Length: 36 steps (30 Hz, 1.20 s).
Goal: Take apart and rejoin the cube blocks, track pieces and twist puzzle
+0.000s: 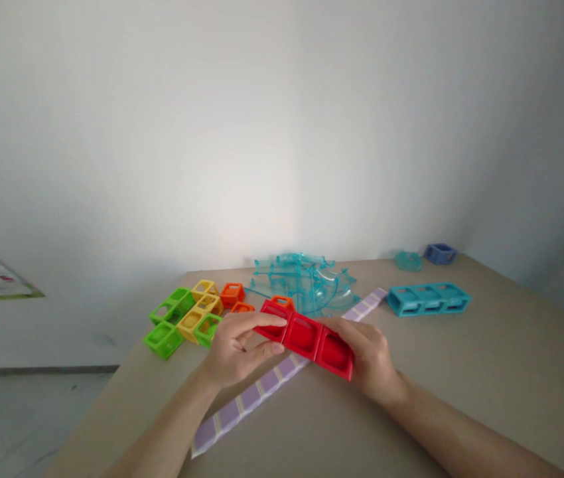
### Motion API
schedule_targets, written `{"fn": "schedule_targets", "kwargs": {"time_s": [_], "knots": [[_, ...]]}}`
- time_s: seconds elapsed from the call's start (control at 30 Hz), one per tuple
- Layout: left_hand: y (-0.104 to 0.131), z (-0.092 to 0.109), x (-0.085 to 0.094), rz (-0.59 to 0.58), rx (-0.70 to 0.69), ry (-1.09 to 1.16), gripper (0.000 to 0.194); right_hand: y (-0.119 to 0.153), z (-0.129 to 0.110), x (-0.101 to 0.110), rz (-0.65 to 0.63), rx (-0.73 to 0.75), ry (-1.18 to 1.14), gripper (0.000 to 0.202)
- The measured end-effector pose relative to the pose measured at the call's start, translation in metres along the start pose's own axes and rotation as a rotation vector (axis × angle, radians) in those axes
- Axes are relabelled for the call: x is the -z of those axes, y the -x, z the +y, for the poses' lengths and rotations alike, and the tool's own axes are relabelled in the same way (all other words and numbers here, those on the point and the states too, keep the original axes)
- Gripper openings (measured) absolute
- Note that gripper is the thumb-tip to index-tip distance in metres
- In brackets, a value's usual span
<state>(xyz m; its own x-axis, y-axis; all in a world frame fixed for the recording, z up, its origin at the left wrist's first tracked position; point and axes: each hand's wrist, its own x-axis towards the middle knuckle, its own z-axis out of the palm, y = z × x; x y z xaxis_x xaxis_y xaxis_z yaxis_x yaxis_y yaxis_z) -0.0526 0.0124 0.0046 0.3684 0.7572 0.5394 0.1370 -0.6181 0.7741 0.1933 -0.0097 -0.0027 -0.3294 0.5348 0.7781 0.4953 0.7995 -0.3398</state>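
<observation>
Both of my bare forearms reach in from the bottom edge and meet at a red block row (306,337), three open square frames joined in a line, held just above the table (486,372). My left hand (235,348) closes on its left end, fingers over the top and thumb underneath; my right hand (369,358) wraps the right end the same way, so the row stays level with its hollow faces tilted toward me, a grip at each end that seems meant to steady it. Directly beneath the row, a long lilac strip of squares (262,388) lies flat and runs diagonally across the table from near my left arm toward the far right. Just beyond my left hand sits a cluster of joined green and yellow frames (185,318), with a few orange frames (235,295) beside them. Behind the red row rests a heap of clear turquoise curved track pieces (302,279). Farther right lies a teal three-frame row (428,299), and near the far corner a small dark blue frame (440,253) beside a small clear teal piece (408,260). Plain beige tabletop meets a bare white wall (282,133); pale floor shows at lower left.
</observation>
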Motion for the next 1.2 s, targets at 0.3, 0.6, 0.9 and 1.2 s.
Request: {"fn": "schedule_targets", "kwargs": {"time_s": [0.3, 0.6, 0.9, 1.2], "knots": [[0.003, 0.0, -0.011, 0.089, -0.056, 0.12, 0.051, 0.002, 0.001, -0.006, 0.047, -0.17, -0.236, 0.042], [-0.002, 0.007, -0.012, -0.159, -0.11, 0.012, 0.035, 0.004, 0.006, -0.008, -0.11, -0.326, -0.599, 0.028], [0.001, 0.004, -0.012, -0.201, -0.163, 0.008, 0.017, 0.001, 0.007, -0.001, -0.089, -0.154, -0.465, 0.034], [-0.003, 0.013, -0.012, -0.225, -0.243, 0.019, 0.016, -0.002, 0.003, 0.005, -0.063, -0.043, -0.36, 0.044]]}}
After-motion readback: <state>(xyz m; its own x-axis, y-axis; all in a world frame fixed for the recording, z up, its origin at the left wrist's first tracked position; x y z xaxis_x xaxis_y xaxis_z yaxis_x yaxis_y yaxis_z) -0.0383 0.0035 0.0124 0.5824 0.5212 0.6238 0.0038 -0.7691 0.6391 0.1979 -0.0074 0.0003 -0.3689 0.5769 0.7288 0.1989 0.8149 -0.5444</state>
